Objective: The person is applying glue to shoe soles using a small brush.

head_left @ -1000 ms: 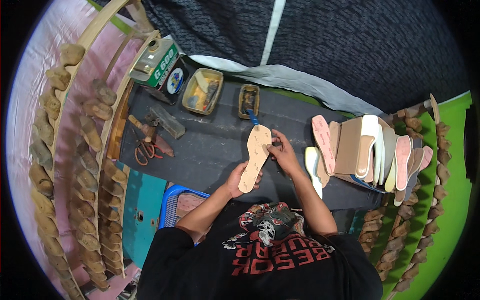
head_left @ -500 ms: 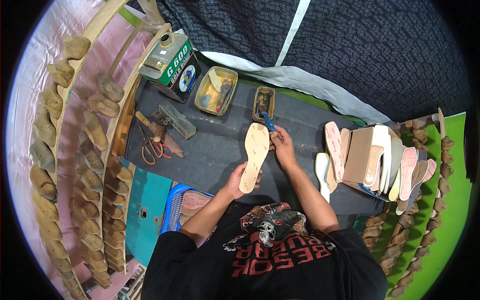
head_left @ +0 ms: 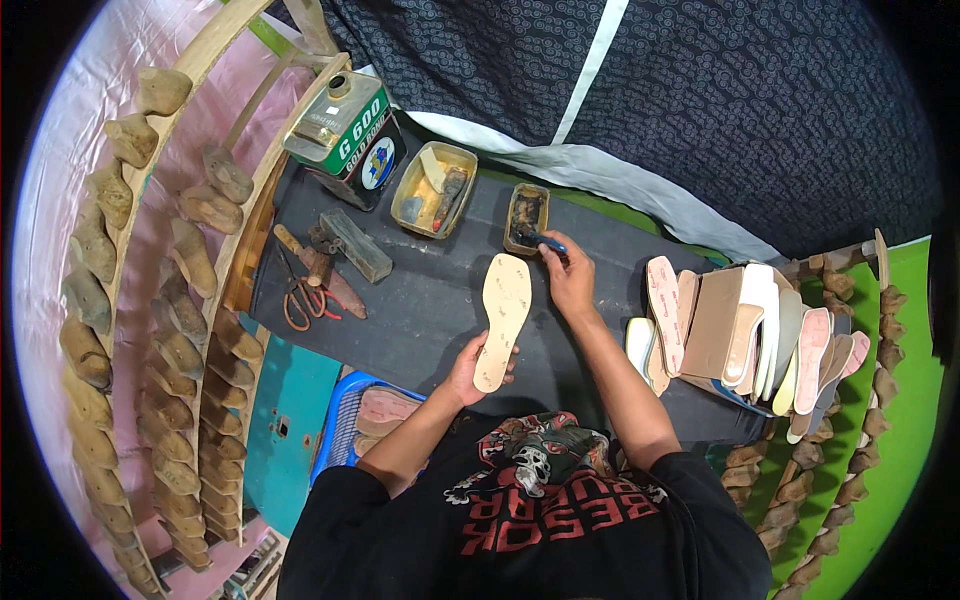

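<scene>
My left hand grips a pale beige shoe insole by its narrower lower end, fingers wrapped behind it. The insole is held up over the dark table, its broad end pointing away from me. In my right hand is a blue-handled tool, possibly a brush, pinched between the fingers. Its working end reaches into a small dark-stained tub and cannot be made out. Apart from the insole, the right hand hovers by the near right corner of this tub.
At the back left stand a green metal can and a yellowish tub with tools. Scissors and a grey block lie left. A cardboard box with insoles stands right. Racks of shoe lasts flank the table.
My right hand has moved slightly away from me, bringing the blue-handled tool from beside the insole to the small tub. The insole has shifted a little toward me and to the left.
</scene>
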{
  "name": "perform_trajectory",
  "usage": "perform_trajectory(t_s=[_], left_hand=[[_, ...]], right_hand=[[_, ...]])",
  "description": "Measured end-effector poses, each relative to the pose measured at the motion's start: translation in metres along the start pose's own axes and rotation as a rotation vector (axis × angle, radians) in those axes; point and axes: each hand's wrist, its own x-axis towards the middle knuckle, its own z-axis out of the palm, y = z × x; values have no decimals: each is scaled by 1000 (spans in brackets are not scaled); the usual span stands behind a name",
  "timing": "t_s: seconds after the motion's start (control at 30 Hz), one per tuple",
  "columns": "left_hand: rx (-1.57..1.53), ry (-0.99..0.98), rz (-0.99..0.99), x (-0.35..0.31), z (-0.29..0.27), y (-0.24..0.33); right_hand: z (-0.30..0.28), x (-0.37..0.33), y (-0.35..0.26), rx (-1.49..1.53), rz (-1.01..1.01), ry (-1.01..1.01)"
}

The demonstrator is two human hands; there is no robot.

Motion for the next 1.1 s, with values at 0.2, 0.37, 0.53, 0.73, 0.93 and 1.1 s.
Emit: perform_trajectory(t_s=[0.2,0.37,0.53,0.73,0.93,1.1], left_hand=[[27,-63,-52,1,-9,-3],[12,-91,-79,1,-9,1],[4,-104,-88,4,-6,6],[10,-83,-70,8,2,9],[-6,-93,-52,12,-5,6],[-17,-80,-52,12,0,-1]], right_hand=[[-1,4,4,246,136,37],[-5,2,4,337,133,100],[-5,1,0,388,167,138],[-6,1,6,408,186,131],[-12,-2,4,365,176,102],[-19,-5,0,412,209,121]])
